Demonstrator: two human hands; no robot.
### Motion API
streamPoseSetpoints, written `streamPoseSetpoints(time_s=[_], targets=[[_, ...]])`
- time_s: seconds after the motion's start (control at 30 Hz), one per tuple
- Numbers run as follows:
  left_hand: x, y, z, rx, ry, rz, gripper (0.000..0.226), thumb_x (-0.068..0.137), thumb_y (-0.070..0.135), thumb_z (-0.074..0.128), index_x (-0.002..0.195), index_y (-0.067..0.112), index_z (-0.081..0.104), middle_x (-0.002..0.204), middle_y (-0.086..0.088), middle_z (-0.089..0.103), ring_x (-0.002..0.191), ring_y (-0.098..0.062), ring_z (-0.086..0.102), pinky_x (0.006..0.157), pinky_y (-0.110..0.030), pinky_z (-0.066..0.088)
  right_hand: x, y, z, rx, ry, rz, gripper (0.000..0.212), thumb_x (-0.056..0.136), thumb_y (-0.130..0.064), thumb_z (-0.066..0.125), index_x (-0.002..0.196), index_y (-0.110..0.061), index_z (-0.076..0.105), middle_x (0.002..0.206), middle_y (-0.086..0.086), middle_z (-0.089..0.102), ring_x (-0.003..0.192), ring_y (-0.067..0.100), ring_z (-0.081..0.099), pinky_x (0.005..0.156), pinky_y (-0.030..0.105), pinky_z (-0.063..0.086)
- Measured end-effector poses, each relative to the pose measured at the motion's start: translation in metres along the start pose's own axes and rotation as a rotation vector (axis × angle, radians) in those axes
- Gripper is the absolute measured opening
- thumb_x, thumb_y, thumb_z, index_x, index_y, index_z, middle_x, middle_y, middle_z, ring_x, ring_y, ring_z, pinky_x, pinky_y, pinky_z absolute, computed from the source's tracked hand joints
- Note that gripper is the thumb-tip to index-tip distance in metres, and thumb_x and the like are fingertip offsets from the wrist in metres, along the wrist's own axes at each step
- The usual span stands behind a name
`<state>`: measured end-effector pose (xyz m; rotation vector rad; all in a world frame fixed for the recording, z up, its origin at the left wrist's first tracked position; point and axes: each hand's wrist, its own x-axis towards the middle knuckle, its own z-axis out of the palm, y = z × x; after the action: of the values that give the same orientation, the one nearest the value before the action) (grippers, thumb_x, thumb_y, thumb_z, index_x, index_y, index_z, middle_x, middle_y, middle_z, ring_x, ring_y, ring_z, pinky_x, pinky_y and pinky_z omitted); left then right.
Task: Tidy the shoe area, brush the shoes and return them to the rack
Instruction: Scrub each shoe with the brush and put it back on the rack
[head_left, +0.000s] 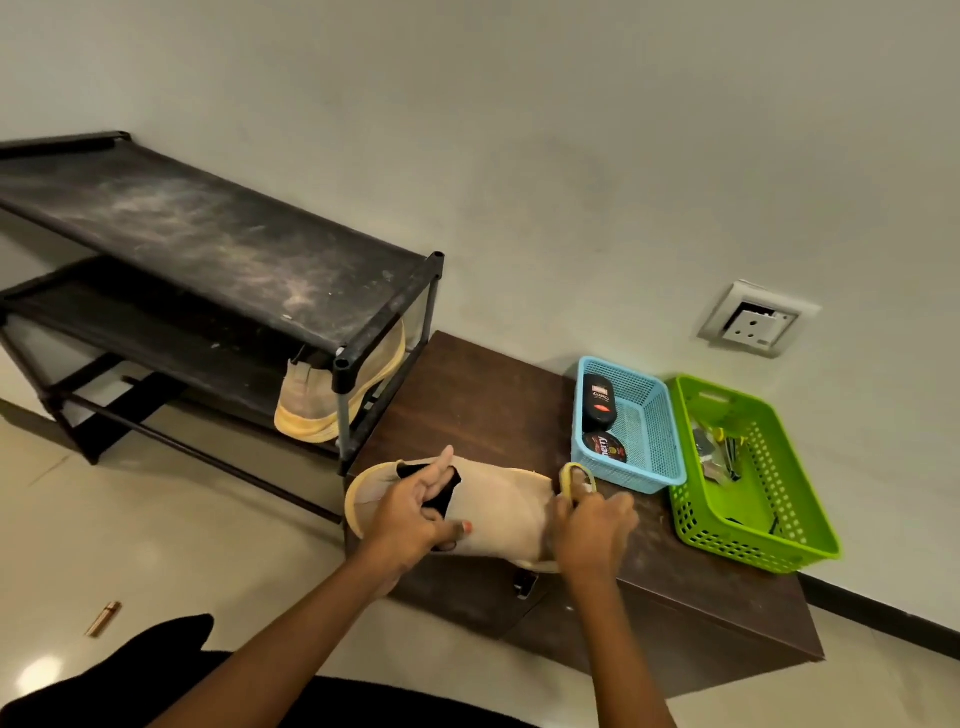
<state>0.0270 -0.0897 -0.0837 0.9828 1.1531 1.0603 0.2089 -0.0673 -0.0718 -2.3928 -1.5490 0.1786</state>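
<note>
The left hand (410, 512) has its grip closed on the beige shoe (498, 512), lying lengthwise along the bench's (493, 405) front edge, while the right hand (592, 530) clasps a brush (574, 478) at its far end.

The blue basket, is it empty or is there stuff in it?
Not empty. The blue basket holds a black bottle and a round tin along its left side; the rest is bare mesh.

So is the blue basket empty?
No, the blue basket holds a black bottle and a round tin.
</note>
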Motion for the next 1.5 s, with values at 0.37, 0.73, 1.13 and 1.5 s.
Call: streamPoseSetpoints(time_s=[0.37,0.73,1.13,1.5], targets=[[0.009,-0.008,-0.001,-0.049,-0.009,0.034,0.090,0.069,-0.011,0.074,0.144,0.022,0.035,0.144,0.001,0.044,0.069,0.000,0.041,0.066,-0.013,0.048,0.026,-0.060,-0.018,0.105,-0.348,-0.257,0.037,0.090,-0.038,0.051,0.110,-0.013,0.069,0.112,0.014,0.066,0.106,0.029,0.058,0.092,0.035,0.046],[0.007,-0.005,-0.002,-0.036,-0.021,0.036,0.090,0.069,-0.012,0.074,0.145,0.018,0.035,0.144,-0.001,0.044,0.088,0.012,0.055,0.073,-0.011,0.047,0.028,-0.072,-0.010,0.222,-0.545,-0.287,0.026,0.088,-0.039,0.056,0.085,-0.020,0.074,0.088,0.006,0.065,0.087,0.021,0.055,0.079,0.030,0.041],[0.004,0.003,-0.006,-0.065,-0.023,0.001,0.088,0.071,-0.017,0.069,0.146,0.011,0.032,0.147,-0.009,0.039,0.105,0.004,0.043,0.076,-0.015,0.052,0.042,-0.055,-0.010,-0.039,-0.381,-0.136,0.047,0.087,-0.048,0.049,0.114,-0.012,0.065,0.117,0.017,0.061,0.109,0.034,0.054,0.090,0.037,0.044],[0.008,0.008,-0.004,-0.164,0.002,-0.057,0.084,0.074,-0.018,0.066,0.145,0.012,0.033,0.147,-0.008,0.040,0.126,-0.035,0.046,0.048,-0.016,0.050,0.001,0.012,-0.017,-0.084,0.030,0.056,0.041,0.095,-0.037,0.045,0.124,-0.012,0.059,0.111,0.020,0.048,0.105,0.033,0.045,0.086,0.032,0.037]])
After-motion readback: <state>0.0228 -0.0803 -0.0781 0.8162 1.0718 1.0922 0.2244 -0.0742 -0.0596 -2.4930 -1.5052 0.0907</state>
